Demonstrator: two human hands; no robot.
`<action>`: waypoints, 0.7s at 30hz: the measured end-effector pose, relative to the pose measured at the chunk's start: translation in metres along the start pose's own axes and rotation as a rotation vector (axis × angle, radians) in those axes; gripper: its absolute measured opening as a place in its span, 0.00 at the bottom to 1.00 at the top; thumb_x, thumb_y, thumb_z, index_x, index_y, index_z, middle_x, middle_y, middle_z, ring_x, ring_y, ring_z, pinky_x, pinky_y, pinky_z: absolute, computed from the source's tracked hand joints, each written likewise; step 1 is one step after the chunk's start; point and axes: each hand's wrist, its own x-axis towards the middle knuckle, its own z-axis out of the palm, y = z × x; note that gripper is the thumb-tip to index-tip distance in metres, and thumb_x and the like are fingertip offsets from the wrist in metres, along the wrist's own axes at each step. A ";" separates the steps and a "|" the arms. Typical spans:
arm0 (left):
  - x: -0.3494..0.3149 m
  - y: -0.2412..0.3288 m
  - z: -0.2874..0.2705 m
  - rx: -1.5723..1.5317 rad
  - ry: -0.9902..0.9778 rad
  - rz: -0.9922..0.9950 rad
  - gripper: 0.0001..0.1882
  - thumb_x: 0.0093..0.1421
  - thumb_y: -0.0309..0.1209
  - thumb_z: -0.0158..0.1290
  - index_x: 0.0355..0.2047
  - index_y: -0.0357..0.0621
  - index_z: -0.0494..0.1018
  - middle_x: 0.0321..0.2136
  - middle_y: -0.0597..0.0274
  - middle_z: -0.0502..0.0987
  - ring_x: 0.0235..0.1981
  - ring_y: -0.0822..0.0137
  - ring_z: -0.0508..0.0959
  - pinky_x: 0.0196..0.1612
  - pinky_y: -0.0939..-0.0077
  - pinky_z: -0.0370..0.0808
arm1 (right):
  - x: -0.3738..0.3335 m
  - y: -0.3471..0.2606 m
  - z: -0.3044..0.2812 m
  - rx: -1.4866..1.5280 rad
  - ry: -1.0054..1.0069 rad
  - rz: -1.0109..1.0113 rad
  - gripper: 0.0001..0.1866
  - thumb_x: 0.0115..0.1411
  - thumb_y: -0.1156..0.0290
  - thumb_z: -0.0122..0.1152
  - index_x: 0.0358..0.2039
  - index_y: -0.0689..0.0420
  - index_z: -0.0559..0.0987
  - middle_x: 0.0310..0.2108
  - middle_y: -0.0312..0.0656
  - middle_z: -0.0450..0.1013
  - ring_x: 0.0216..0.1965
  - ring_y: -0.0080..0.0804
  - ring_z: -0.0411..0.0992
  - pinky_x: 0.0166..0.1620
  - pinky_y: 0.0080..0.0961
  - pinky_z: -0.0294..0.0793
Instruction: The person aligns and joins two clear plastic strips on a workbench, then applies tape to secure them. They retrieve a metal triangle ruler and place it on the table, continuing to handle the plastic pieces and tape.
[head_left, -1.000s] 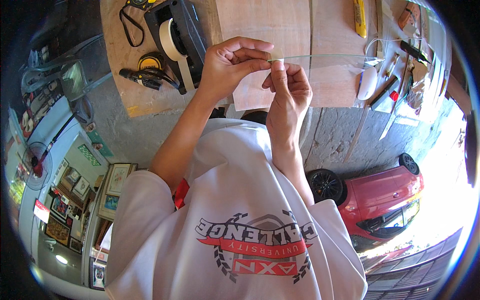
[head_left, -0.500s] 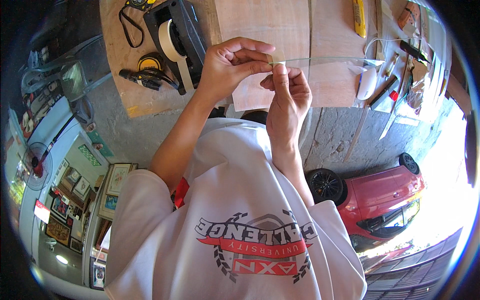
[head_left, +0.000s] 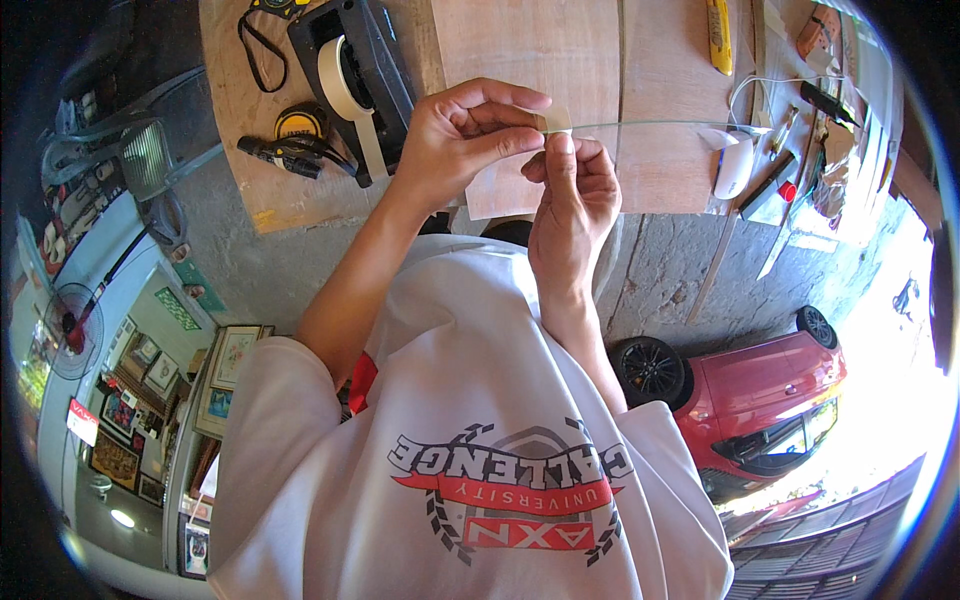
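A short piece of cream masking tape (head_left: 553, 121) lies across the left end of a clear glass sheet (head_left: 650, 135), whose greenish edge runs off to the right. My left hand (head_left: 462, 135) comes from the left, with fingers and thumb pinched at the tape and that end of the glass. From below, my right hand (head_left: 572, 205) presses its thumb against the tape's lower part. Its other fingers are curled behind the glass and partly hidden. Both hands are closed and raised over the wooden bench (head_left: 520, 45).
To the left stand a black tape dispenser (head_left: 390, 75) with a masking tape roll (head_left: 337, 80) and a yellow tape measure (head_left: 300, 122). A yellow cutter (head_left: 719, 38), a white computer mouse (head_left: 735, 168) and a red-capped marker (head_left: 768, 185) lie right. A red car (head_left: 770, 385) is parked beyond.
The hands have barely shifted. The glass edge sits slightly lower, and more of the tape shows between my left fingers and right thumb.
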 end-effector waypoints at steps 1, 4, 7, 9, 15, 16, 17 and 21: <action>0.000 0.000 0.000 -0.019 0.001 -0.002 0.16 0.56 0.17 0.62 0.46 0.36 0.77 0.42 0.55 0.82 0.40 0.69 0.83 0.45 0.77 0.82 | 0.000 0.000 0.000 -0.006 0.001 0.000 0.11 0.67 0.68 0.61 0.31 0.61 0.76 0.25 0.37 0.75 0.26 0.18 0.71 0.33 0.15 0.69; -0.001 0.000 0.000 0.004 -0.009 0.020 0.16 0.57 0.17 0.61 0.46 0.36 0.77 0.42 0.55 0.82 0.40 0.70 0.83 0.45 0.78 0.82 | 0.000 0.001 -0.001 -0.003 0.000 -0.005 0.11 0.67 0.68 0.61 0.31 0.61 0.76 0.25 0.37 0.75 0.26 0.18 0.71 0.33 0.15 0.69; -0.003 0.000 0.000 -0.041 -0.011 0.002 0.16 0.56 0.18 0.62 0.46 0.36 0.77 0.43 0.56 0.82 0.41 0.71 0.82 0.48 0.76 0.81 | 0.000 0.001 0.000 -0.010 0.006 -0.007 0.11 0.67 0.67 0.61 0.30 0.61 0.76 0.24 0.37 0.75 0.25 0.19 0.71 0.32 0.15 0.69; -0.003 0.000 0.000 -0.024 -0.004 -0.015 0.15 0.57 0.20 0.62 0.46 0.36 0.77 0.43 0.56 0.82 0.41 0.71 0.82 0.47 0.76 0.81 | 0.000 0.001 0.000 -0.020 0.021 0.002 0.11 0.66 0.67 0.62 0.30 0.61 0.76 0.24 0.38 0.76 0.25 0.19 0.72 0.32 0.15 0.70; -0.002 0.001 0.002 0.005 0.008 0.013 0.13 0.59 0.20 0.60 0.45 0.37 0.78 0.41 0.58 0.82 0.40 0.72 0.82 0.47 0.77 0.81 | -0.001 0.000 0.001 -0.038 0.029 -0.001 0.12 0.66 0.66 0.62 0.30 0.61 0.76 0.24 0.39 0.76 0.25 0.20 0.72 0.32 0.15 0.70; -0.002 0.001 0.002 0.001 0.012 0.021 0.12 0.59 0.20 0.60 0.44 0.37 0.78 0.41 0.58 0.82 0.40 0.73 0.82 0.47 0.77 0.81 | -0.001 0.000 0.001 -0.038 0.030 -0.001 0.12 0.66 0.66 0.62 0.29 0.61 0.76 0.24 0.39 0.77 0.25 0.20 0.72 0.32 0.15 0.70; -0.002 0.001 0.003 0.012 0.014 0.014 0.12 0.59 0.20 0.60 0.44 0.37 0.78 0.41 0.58 0.83 0.40 0.73 0.82 0.46 0.77 0.81 | -0.001 0.001 0.000 -0.036 0.032 -0.001 0.13 0.66 0.66 0.62 0.29 0.61 0.76 0.24 0.39 0.77 0.25 0.20 0.73 0.32 0.15 0.70; -0.003 0.002 0.003 0.035 0.011 0.013 0.11 0.59 0.20 0.61 0.43 0.37 0.78 0.40 0.59 0.83 0.39 0.73 0.82 0.46 0.77 0.80 | -0.002 0.005 -0.003 -0.014 0.034 0.012 0.14 0.66 0.66 0.63 0.26 0.60 0.74 0.25 0.40 0.77 0.25 0.21 0.73 0.33 0.16 0.71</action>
